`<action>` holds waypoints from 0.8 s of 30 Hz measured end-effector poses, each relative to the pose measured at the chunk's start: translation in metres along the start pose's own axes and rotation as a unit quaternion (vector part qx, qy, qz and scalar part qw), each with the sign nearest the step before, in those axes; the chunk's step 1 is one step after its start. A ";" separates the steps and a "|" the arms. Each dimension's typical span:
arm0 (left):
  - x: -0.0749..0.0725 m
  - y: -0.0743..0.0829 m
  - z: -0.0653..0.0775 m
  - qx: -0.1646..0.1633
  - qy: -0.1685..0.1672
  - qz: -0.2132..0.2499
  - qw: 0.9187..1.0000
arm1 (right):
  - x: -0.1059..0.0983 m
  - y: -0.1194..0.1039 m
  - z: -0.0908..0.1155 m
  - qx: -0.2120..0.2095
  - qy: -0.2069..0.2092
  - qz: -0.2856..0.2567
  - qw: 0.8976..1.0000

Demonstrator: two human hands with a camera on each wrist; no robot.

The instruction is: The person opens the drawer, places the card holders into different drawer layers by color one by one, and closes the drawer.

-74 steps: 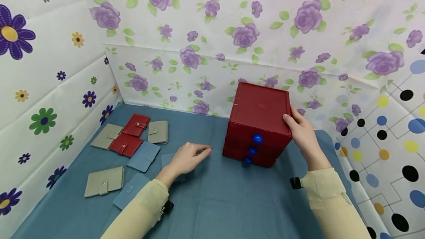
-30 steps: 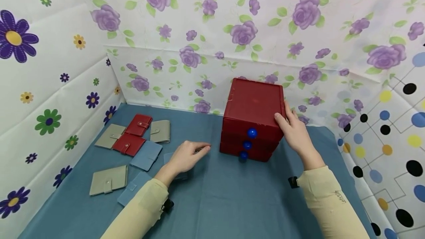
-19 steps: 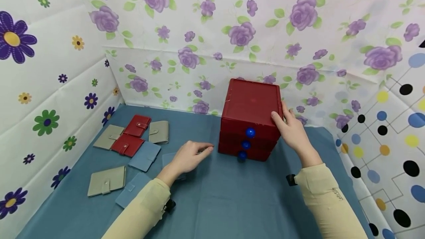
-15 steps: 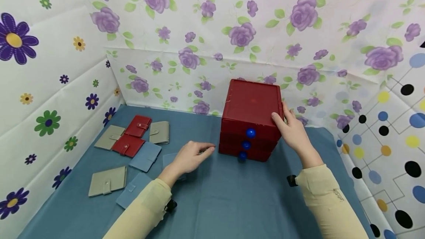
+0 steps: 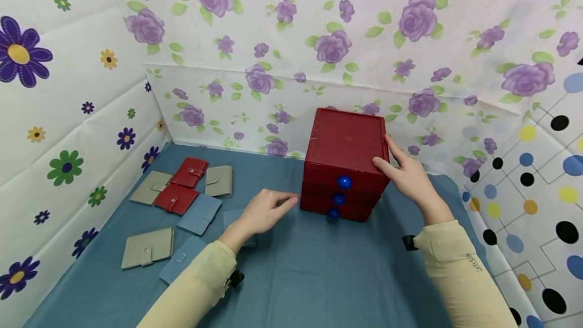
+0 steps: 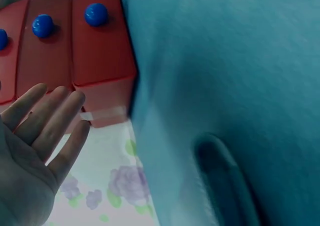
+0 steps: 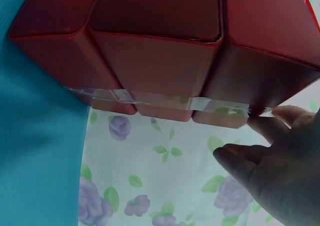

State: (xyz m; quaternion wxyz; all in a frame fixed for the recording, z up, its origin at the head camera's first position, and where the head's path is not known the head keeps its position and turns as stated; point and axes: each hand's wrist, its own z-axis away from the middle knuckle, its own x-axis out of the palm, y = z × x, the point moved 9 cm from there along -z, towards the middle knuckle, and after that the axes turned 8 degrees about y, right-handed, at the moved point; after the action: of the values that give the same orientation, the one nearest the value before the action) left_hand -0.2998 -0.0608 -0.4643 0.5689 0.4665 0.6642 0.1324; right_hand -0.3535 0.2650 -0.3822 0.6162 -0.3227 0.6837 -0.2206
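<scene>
The head view is bright and even, with soft shadows on the tabletop; wrist views look dimmer, bluish, softly blurred, glints dotting the blue knobs.

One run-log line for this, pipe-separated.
left hand: open, left of red drawer box | right hand: open, at box's right side | blue knobs: three, box front | wallets: on blue cloth
</scene>
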 end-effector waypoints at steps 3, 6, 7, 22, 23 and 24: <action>0.001 0.009 -0.004 0.004 -0.004 0.021 1.000 | 0.000 0.000 -0.001 -0.004 -0.005 -0.004 1.000; 0.003 0.020 -0.008 0.013 -0.011 0.039 0.999 | 0.000 0.001 -0.001 -0.004 -0.005 -0.008 1.000; 0.004 0.024 -0.009 0.016 -0.013 0.044 0.999 | -0.001 0.001 -0.002 -0.002 -0.005 -0.007 1.000; 0.023 0.061 -0.027 0.009 -0.060 0.155 0.986 | -0.003 -0.005 -0.011 -0.032 -0.036 0.074 0.996; 0.025 0.065 -0.028 0.008 -0.064 0.165 0.984 | -0.004 -0.006 -0.011 -0.034 -0.036 0.073 0.996; 0.027 0.068 -0.029 0.005 -0.067 0.177 0.982 | -0.005 -0.006 -0.012 -0.038 -0.035 0.074 0.996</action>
State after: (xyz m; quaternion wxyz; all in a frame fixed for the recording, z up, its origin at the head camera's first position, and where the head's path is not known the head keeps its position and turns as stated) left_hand -0.2915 0.0062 -0.4241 0.5774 0.5875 0.5321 0.1958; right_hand -0.3641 0.2632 -0.3732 0.6419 -0.3018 0.6915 -0.1369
